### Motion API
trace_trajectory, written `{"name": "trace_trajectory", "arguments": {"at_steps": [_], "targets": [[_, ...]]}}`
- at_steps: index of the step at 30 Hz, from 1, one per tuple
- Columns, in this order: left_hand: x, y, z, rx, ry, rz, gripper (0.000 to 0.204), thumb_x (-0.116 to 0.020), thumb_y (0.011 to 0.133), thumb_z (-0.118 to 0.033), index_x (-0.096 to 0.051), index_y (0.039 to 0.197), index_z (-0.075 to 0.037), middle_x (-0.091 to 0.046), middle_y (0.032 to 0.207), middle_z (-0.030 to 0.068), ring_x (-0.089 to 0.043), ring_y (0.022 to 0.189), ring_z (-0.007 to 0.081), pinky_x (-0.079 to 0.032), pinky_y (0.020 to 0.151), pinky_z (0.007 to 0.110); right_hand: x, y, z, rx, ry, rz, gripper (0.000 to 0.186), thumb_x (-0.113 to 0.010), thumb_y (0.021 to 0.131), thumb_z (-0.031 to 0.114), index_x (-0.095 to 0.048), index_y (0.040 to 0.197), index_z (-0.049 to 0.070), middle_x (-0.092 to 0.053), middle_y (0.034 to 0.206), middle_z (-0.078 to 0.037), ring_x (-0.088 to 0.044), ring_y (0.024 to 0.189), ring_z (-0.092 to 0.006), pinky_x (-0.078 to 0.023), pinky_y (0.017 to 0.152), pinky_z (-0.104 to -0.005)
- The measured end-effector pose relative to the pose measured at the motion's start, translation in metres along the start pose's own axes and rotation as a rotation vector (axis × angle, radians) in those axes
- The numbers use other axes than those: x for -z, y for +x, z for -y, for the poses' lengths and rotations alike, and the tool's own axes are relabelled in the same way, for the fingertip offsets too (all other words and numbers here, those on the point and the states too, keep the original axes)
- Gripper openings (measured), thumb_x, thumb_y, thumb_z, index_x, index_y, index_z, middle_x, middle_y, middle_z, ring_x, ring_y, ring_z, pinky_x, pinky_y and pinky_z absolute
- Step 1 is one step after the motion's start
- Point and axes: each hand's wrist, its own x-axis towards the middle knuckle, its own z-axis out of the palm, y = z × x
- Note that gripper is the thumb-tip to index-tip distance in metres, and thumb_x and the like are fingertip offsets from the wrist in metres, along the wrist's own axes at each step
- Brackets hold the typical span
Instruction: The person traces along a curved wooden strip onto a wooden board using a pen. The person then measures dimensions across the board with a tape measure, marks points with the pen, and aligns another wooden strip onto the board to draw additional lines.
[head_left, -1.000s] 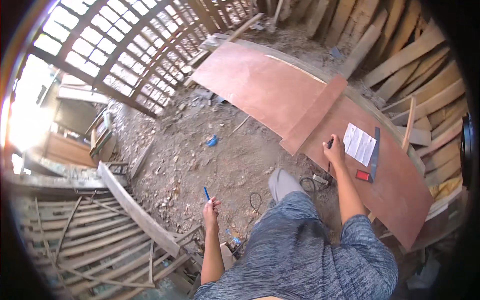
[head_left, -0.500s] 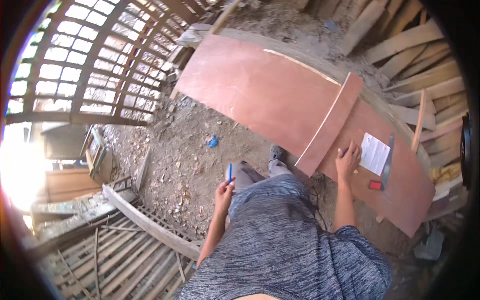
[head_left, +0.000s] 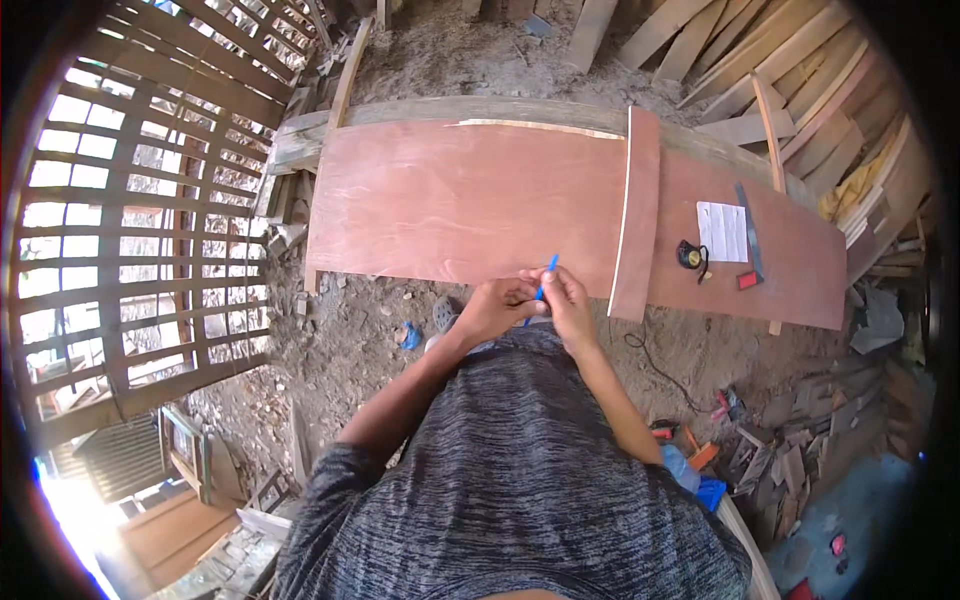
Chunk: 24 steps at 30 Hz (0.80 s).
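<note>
My two hands meet just in front of my body, near the close edge of a reddish plywood sheet (head_left: 450,200). A slim blue pen or pencil (head_left: 550,265) stands upright between them. My right hand (head_left: 572,312) is closed round it, and the fingers of my left hand (head_left: 492,310) are pinched at its lower part. A narrow plywood strip (head_left: 640,210) lies crosswise on the sheet, to the right of my hands. Farther right on the sheet rest a black-and-yellow tape measure (head_left: 690,255), a white paper (head_left: 722,232) and a square with a blue-grey blade (head_left: 752,245) and red handle.
A weathered timber beam (head_left: 480,107) runs along the sheet's far side. Boards (head_left: 720,60) lean at the far right. On the left stands a slatted wooden screen (head_left: 130,210). A dark cord (head_left: 660,365) and scrap wood (head_left: 790,460) lie on the ground at right.
My right hand has left the tape measure on the sheet and come over to the pen. My left hand has moved right and up with the pen. The view has turned.
</note>
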Motion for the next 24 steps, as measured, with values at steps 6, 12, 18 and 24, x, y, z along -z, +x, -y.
{"name": "trace_trajectory", "arguments": {"at_steps": [6, 12, 18, 24], "targets": [[0.071, -0.039, 0.02, 0.02, 0.121, 0.076, 0.041, -0.077, 0.095, -0.023, -0.067, 0.128, -0.001, -0.074, 0.119, 0.0137, -0.069, 0.112, 0.0221, -0.057, 0.096, 0.035, 0.08, -0.022, -0.079, 0.138, 0.023, -0.944, 0.025, -0.058, 0.107, 0.032, -0.064, 0.104, 0.008, -0.067, 0.087, -0.002, -0.066, 0.081, -0.0129, -0.053, 0.067, -0.0299], [0.193, -0.142, 0.113, 0.203, 0.153, -0.223, 0.04, -0.071, 0.099, -0.026, -0.067, 0.126, 0.004, -0.075, 0.11, 0.0123, -0.069, 0.103, 0.0172, -0.054, 0.093, 0.031, 0.194, -0.059, -0.165, -0.459, 0.314, -1.112, 0.052, -0.08, 0.084, 0.059, -0.059, 0.1, 0.015, -0.054, 0.075, 0.002, -0.048, 0.056, -0.0098, -0.032, 0.046, -0.025], [0.251, -0.21, 0.186, 0.329, 0.066, -0.642, 0.044, -0.072, 0.098, -0.029, -0.066, 0.129, 0.002, -0.073, 0.109, 0.0057, -0.065, 0.099, 0.0121, -0.05, 0.09, 0.027, 0.19, -0.031, -0.189, -0.357, 0.548, -1.053, 0.035, -0.078, 0.09, 0.047, -0.062, 0.093, 0.016, -0.055, 0.066, 0.002, -0.048, 0.051, -0.0129, -0.033, 0.042, -0.0277], [0.198, -0.124, 0.166, 0.129, 0.023, -0.517, 0.039, -0.07, 0.1, -0.024, -0.065, 0.13, 0.0, -0.072, 0.11, 0.0056, -0.065, 0.101, 0.013, -0.052, 0.091, 0.03, 0.161, -0.05, -0.173, -0.078, 0.662, -0.861, 0.017, -0.075, 0.097, 0.027, -0.065, 0.104, 0.014, -0.056, 0.074, 0.005, -0.053, 0.062, -0.0059, -0.034, 0.043, -0.0218]]}}
